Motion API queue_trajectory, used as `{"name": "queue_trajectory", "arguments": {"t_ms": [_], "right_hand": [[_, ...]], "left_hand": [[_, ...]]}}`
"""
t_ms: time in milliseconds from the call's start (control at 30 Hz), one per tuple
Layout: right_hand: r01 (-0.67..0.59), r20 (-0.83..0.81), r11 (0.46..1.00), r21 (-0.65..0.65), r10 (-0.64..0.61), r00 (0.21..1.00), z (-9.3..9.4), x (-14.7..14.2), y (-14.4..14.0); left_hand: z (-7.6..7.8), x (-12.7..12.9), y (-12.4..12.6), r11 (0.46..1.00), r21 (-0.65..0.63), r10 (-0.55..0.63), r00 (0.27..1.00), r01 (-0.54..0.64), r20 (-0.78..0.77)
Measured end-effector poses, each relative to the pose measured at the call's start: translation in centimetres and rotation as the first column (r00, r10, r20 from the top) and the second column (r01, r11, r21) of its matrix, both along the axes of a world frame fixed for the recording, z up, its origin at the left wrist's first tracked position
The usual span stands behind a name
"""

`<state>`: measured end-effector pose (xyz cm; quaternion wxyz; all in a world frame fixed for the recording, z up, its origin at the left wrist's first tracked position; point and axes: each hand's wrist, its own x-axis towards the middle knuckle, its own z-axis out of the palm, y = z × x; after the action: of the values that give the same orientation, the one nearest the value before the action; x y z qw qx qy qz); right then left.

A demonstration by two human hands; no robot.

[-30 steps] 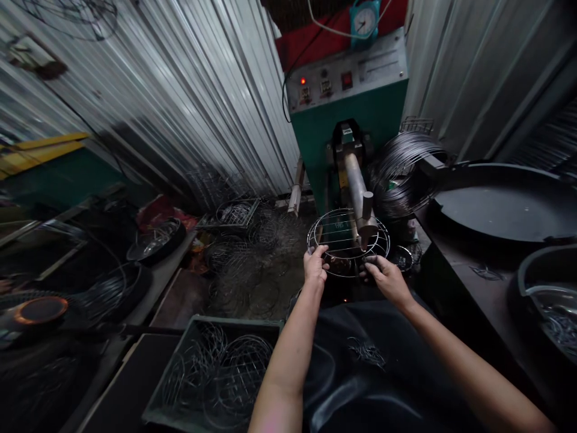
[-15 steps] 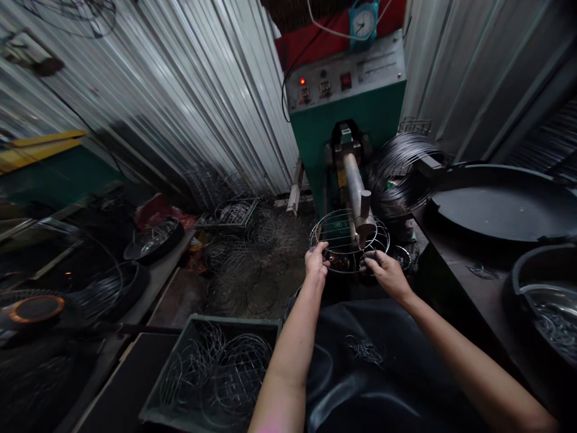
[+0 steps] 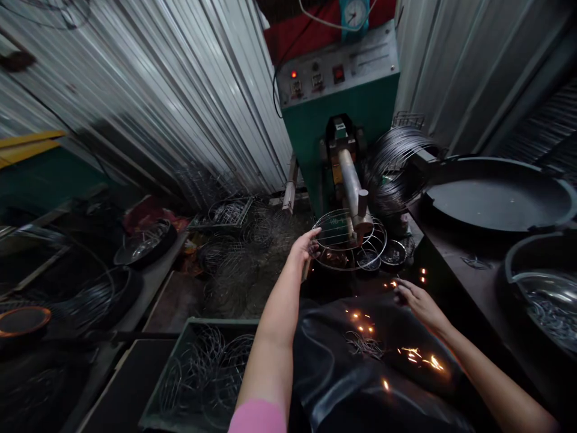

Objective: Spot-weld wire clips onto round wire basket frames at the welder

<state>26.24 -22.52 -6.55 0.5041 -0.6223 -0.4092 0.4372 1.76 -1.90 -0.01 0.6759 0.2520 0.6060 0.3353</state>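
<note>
**Left hand on the rack rim, right hand down by the apron**

So the round wire rack (image 3: 349,239) sits flat-ish under the welder arm (image 3: 354,186) of the green machine (image 3: 342,114), right in front of the person. The left hand (image 3: 306,245) is the one actually on it: fingers curled lightly around the rim at the rack's near-left edge, thumb on top as far as I can make out. The rack lies forward and to the right of those fingers, so the ring spreads away from the hand toward the electrode tip.

The right hand (image 3: 417,300) is off the rack, lower and nearer the body, fingers loosely spread and holding nothing, hovering over the black apron (image 3: 360,373). Sparks (image 3: 415,355) are scattered across the apron around it. The left hand is clearly the nearer one to the rack.

The wire coil (image 3: 392,168) hangs just right of the arm, and a crate of rings (image 3: 207,373) sits lower left.
</note>
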Motion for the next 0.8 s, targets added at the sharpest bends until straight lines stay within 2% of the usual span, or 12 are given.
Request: {"name": "queue_trajectory", "arguments": {"t_ms": [100, 200, 267, 367, 433, 533, 633, 733, 800], "right_hand": [[-0.031, 0.005, 0.998, 0.061, 0.031, 1.0, 1.7, -0.9, 0.3], [-0.03, -0.02, 0.984, 0.173, 0.034, 0.999, 4.8, -3.7, 2.3], [-0.071, -0.064, 0.971, 0.229, 0.088, 0.994, 6.0, -5.9, 3.7], [-0.177, -0.059, 0.956, 0.232, 0.196, 0.979, 5.8, -8.2, 5.2], [-0.202, -0.028, 0.958, 0.202, 0.212, 0.977, 4.9, -8.7, 5.6], [-0.19, 0.025, 0.966, 0.176, 0.189, 0.982, 4.4, -8.1, 5.8], [-0.199, 0.112, 0.964, 0.177, 0.181, 0.977, 5.0, -7.0, 5.7], [-0.16, 0.188, 0.96, 0.228, 0.118, 0.975, 6.0, -6.2, 5.2], [-0.088, 0.155, 0.956, 0.28, 0.046, 0.987, 6.3, -6.0, 4.7]], "left_hand": [[0.0, 0.1, 0.5, 1.0, 0.005, -0.018, 1.0, 0.018, 0.009], [-0.5, 0.0, -1.2, 0.994, 0.048, 0.09, 0.994, -0.093, 0.061], [-0.7, -0.2, -2.8, 0.976, 0.107, 0.183, 0.979, -0.192, 0.091], [-0.5, 0.1, -4.7, 0.925, 0.203, 0.309, 0.946, -0.322, 0.094], [-0.4, 0.5, -5.4, 0.893, 0.241, 0.372, 0.925, -0.38, 0.079], [-0.2, 1.5, -5.7, 0.88, 0.262, 0.39, 0.918, -0.396, 0.077], [-0.1, 2.4, -5.7, 0.879, 0.263, 0.387, 0.918, -0.397, 0.091], [0.2, 3.1, -5.7, 0.872, 0.254, 0.404, 0.908, -0.419, 0.11], [0.4, 3.3, -5.7, 0.862, 0.255, 0.419, 0.899, -0.437, 0.126]]}}
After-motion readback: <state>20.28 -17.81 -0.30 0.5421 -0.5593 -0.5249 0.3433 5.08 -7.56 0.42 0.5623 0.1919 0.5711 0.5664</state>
